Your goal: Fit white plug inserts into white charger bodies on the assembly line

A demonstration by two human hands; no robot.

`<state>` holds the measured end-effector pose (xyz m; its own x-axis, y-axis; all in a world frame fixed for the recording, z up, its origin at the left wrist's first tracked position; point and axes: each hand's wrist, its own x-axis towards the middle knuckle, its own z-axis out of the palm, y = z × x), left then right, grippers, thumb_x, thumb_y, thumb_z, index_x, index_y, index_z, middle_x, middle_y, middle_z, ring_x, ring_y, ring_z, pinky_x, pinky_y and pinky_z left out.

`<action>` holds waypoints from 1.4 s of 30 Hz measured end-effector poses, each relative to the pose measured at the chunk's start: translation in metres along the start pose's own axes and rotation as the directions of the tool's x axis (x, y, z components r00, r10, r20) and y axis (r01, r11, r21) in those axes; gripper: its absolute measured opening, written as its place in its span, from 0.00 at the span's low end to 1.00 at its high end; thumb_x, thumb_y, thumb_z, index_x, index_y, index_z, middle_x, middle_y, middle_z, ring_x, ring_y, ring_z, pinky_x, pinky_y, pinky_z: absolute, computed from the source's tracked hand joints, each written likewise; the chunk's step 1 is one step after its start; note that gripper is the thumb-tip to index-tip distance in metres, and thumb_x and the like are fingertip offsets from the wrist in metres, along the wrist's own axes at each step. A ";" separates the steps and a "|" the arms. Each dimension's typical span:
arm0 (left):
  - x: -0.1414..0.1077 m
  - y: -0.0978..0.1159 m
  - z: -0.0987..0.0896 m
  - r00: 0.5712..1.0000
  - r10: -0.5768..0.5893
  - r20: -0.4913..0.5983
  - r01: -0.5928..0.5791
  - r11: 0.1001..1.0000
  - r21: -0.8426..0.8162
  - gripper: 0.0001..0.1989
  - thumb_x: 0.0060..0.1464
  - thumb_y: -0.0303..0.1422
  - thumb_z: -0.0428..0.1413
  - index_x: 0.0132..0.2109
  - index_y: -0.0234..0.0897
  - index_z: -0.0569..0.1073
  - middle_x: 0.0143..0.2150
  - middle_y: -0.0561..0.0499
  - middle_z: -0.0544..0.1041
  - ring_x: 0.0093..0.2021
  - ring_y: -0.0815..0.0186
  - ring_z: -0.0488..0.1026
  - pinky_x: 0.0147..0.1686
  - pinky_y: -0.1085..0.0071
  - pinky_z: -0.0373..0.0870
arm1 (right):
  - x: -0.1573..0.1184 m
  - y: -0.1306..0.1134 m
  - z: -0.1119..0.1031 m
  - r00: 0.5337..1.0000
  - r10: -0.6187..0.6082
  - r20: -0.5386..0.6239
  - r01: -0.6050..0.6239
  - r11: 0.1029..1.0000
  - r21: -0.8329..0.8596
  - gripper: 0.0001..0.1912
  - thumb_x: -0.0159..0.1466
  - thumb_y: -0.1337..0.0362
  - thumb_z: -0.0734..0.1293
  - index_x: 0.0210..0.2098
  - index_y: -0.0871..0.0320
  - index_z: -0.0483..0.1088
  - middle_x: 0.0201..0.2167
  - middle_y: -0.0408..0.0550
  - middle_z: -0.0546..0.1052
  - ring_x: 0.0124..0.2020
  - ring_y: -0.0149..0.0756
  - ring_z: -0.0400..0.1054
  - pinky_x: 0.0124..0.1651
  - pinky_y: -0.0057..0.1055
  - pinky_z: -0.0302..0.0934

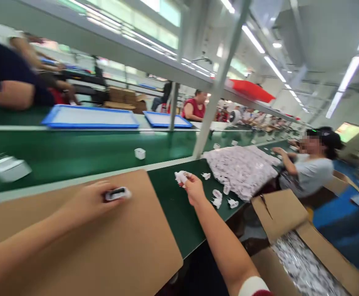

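Observation:
My left hand [96, 197], over a brown cardboard sheet [130, 246], is closed around a small white plastic housing [118, 194] with a dark opening facing up. Reaching forward over the green tabletop [179, 222], my right hand [194, 189] pinches a white plug piece [181, 178] between thumb and fingers. Several similar white plug pieces lie loose beside it, among them a pronged plug [232, 203] near the table edge. Behind these is a large heap of white pieces [244, 168], seemingly in clear bags.
White housings [140, 153] sit on the green belt [105, 148] beyond a pale rail. A slanted metal post [211, 111] rises ahead. An open carton [290, 213] of bagged parts stands at lower right. Blue-rimmed trays [93, 117] lie opposite. A co-worker [309, 172] sits at right.

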<state>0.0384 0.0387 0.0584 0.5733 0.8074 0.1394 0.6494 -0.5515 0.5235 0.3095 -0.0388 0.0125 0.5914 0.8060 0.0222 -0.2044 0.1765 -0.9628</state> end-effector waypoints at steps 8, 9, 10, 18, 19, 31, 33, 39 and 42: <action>-0.041 -0.009 0.048 1.000 0.009 0.006 -0.006 0.932 -0.363 0.19 0.50 0.47 0.56 0.43 0.40 0.77 0.42 0.48 0.75 0.38 0.60 0.72 0.37 0.67 0.69 | -0.031 -0.005 0.020 0.959 0.124 0.255 -0.093 0.987 -0.131 0.22 0.44 0.54 0.80 0.35 0.57 0.79 0.35 0.47 0.80 0.34 0.32 0.70 0.34 0.28 0.62; -0.042 -0.011 0.050 1.000 0.017 0.000 -0.016 0.923 -0.385 0.18 0.51 0.47 0.56 0.42 0.40 0.77 0.41 0.48 0.75 0.37 0.61 0.72 0.37 0.67 0.68 | -0.037 -0.007 0.026 0.954 0.110 0.280 -0.055 0.979 -0.197 0.20 0.46 0.54 0.79 0.36 0.57 0.79 0.34 0.47 0.79 0.33 0.32 0.69 0.32 0.27 0.60; -0.042 -0.012 0.050 1.000 0.026 -0.001 -0.024 0.918 -0.395 0.18 0.51 0.47 0.57 0.40 0.39 0.77 0.40 0.48 0.74 0.37 0.61 0.72 0.37 0.67 0.68 | -0.042 -0.008 0.034 0.948 0.096 0.302 -0.014 0.965 -0.262 0.20 0.48 0.54 0.79 0.37 0.57 0.79 0.33 0.47 0.79 0.32 0.32 0.68 0.30 0.26 0.58; -0.043 -0.020 0.048 0.998 0.052 0.017 -0.039 0.896 -0.442 0.17 0.50 0.46 0.59 0.38 0.37 0.76 0.36 0.49 0.71 0.33 0.63 0.69 0.33 0.67 0.66 | -0.060 -0.013 0.085 0.850 0.105 0.516 0.080 0.943 -0.324 0.23 0.51 0.58 0.76 0.46 0.55 0.78 0.29 0.42 0.75 0.27 0.29 0.64 0.29 0.27 0.57; -0.043 -0.021 0.048 0.998 0.057 0.015 -0.044 0.891 -0.451 0.17 0.50 0.45 0.59 0.40 0.37 0.77 0.37 0.49 0.72 0.33 0.63 0.69 0.33 0.67 0.66 | -0.058 -0.010 0.085 0.845 0.143 0.516 0.031 0.949 -0.314 0.20 0.51 0.58 0.76 0.43 0.56 0.78 0.29 0.43 0.75 0.26 0.28 0.63 0.29 0.27 0.57; -0.041 -0.022 0.042 0.995 -0.073 0.069 0.097 0.874 -0.476 0.46 0.31 0.50 0.72 0.58 0.39 0.69 0.51 0.45 0.74 0.44 0.56 0.74 0.40 0.66 0.70 | -0.049 -0.001 0.069 0.880 0.148 0.451 -0.025 0.963 -0.268 0.20 0.52 0.55 0.78 0.40 0.58 0.77 0.30 0.45 0.77 0.27 0.29 0.67 0.28 0.25 0.57; -0.040 -0.026 0.035 0.997 -0.039 0.070 0.067 0.883 -0.464 0.59 0.25 0.49 0.74 0.65 0.40 0.61 0.58 0.41 0.68 0.45 0.57 0.73 0.41 0.66 0.72 | -0.050 -0.003 0.070 0.903 0.141 0.406 -0.004 0.948 -0.318 0.23 0.50 0.55 0.78 0.42 0.57 0.76 0.31 0.45 0.78 0.28 0.31 0.70 0.28 0.27 0.59; -0.037 -0.033 0.023 0.931 0.115 0.347 0.121 0.800 -0.588 0.29 0.46 0.44 0.65 0.53 0.38 0.71 0.36 0.52 0.75 0.33 0.65 0.71 0.32 0.71 0.67 | -0.057 -0.002 0.072 0.898 0.091 0.430 0.075 0.932 -0.354 0.22 0.49 0.58 0.80 0.41 0.56 0.77 0.33 0.47 0.79 0.34 0.35 0.72 0.38 0.33 0.66; -0.037 -0.028 0.032 0.975 -0.017 0.220 0.148 0.789 -0.596 0.28 0.38 0.47 0.69 0.44 0.38 0.71 0.36 0.53 0.75 0.33 0.65 0.70 0.31 0.70 0.66 | -0.061 0.001 0.071 0.891 -0.015 0.454 0.229 0.878 -0.420 0.18 0.53 0.59 0.78 0.42 0.55 0.78 0.36 0.47 0.79 0.35 0.34 0.70 0.39 0.33 0.65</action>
<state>0.0153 0.0175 0.0115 0.6577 0.7511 -0.0579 0.2995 -0.1902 0.9349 0.2182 -0.0478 0.0295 0.1755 0.9720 0.1560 0.2833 0.1019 -0.9536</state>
